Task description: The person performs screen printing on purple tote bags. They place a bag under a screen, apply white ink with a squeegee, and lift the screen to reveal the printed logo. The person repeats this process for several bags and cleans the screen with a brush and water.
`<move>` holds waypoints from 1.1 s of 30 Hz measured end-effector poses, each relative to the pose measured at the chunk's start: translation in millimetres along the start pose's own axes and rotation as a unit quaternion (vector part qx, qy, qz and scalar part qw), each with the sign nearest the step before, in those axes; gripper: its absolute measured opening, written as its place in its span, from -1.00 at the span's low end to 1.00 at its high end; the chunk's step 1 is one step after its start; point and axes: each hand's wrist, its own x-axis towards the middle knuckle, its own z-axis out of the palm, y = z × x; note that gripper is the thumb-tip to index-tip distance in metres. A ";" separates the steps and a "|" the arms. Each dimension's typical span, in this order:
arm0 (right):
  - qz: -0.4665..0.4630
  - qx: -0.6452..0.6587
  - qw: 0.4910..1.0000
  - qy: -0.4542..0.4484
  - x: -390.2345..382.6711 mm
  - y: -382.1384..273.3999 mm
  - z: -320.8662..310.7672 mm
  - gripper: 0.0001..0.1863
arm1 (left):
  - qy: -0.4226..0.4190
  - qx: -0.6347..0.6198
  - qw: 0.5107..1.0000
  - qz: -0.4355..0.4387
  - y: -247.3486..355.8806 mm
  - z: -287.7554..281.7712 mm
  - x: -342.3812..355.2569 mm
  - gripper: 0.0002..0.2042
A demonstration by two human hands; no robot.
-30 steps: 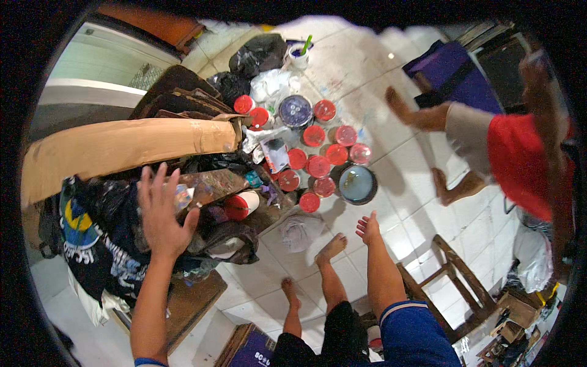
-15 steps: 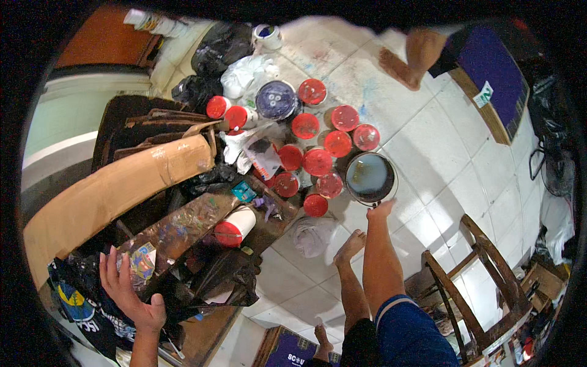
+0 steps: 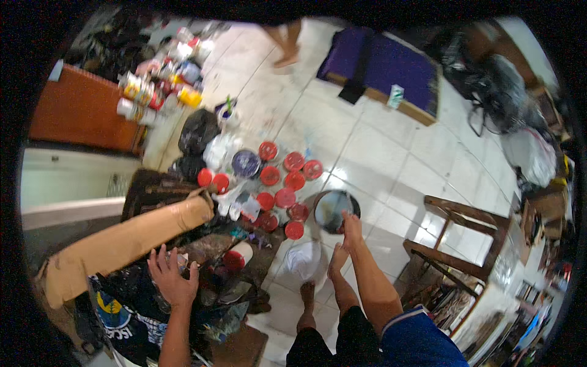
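Note:
A dark round bucket (image 3: pixel 320 219) with cloudy, pale greyish liquid stands on the tiled floor. My right hand (image 3: pixel 350 231) is at its near right rim, fingers closed and somewhat blurred. A pale thin streak runs from the fingertips over the liquid; I cannot tell what it is. My left hand (image 3: pixel 174 282) is raised with spread fingers and nothing in it, above a cluttered low bench (image 3: pixel 202 249). Beside it lies a white tub with a red lid (image 3: pixel 235 260). Several red-lidded tubs (image 3: pixel 285 197) stand left of the bucket, with a dark blue-lidded pail (image 3: pixel 246 163) behind them.
A pale bag-like bundle (image 3: pixel 302 260) lies near my feet. A wooden stool frame (image 3: pixel 461 260) is at the right, and a purple box (image 3: pixel 382 67) lies far back. Another person's leg (image 3: pixel 287 46) shows at the top. A long cardboard piece (image 3: pixel 128 251) lies left.
The view has tilted up and swung right. My right hand has moved from the bucket's near edge toward its right side, reaching over the rim. My left hand stays spread. The other person's leg has moved away.

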 end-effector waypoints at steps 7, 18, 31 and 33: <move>-0.084 0.151 0.980 -0.095 -314.5 -127.4 -158.8 -0.75 | -0.031 -0.028 0.999 -0.007 -5.4 -1.9 -6.6 -0.46; -0.286 0.293 0.907 -0.094 -600.0 -180.1 -409.1 -0.65 | -0.028 -0.052 0.998 0.020 133.6 33.5 -46.9 -0.27; -0.301 0.455 0.830 0.114 -589.1 -147.8 -597.6 -0.75 | -0.322 -0.308 0.807 0.388 507.7 -70.1 -115.5 -0.27; -0.285 0.475 0.821 0.140 -580.8 -143.6 -605.9 -0.75 | -0.333 -0.352 0.784 0.389 559.2 -107.6 -102.7 -0.29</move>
